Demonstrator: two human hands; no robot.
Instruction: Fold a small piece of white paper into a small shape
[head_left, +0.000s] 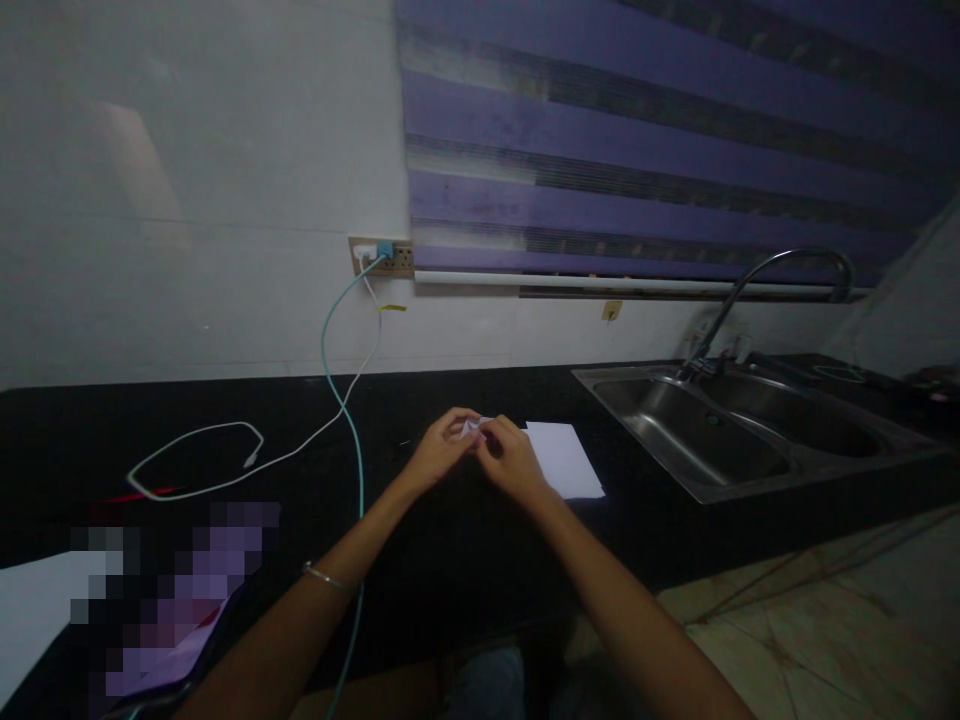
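Between my two hands, over the black countertop (450, 560), is a small piece of folded white paper (471, 427). My left hand (442, 447) pinches it from the left, thumb and fingers closed on its edge. From the other side my right hand (511, 458) grips the same paper, its fingers bent around it. The fingers cover much of the paper, so its full shape is hidden. Just right of my right hand, white paper sheets (566, 460) lie flat on the counter.
A double steel sink (697, 440) with a curved faucet (780, 255) is set in the counter at right. A teal cable (358, 450) and a white cable (300, 445) run from the wall socket (401, 260) across the left side. A blurred purple item (217, 570) lies at lower left.
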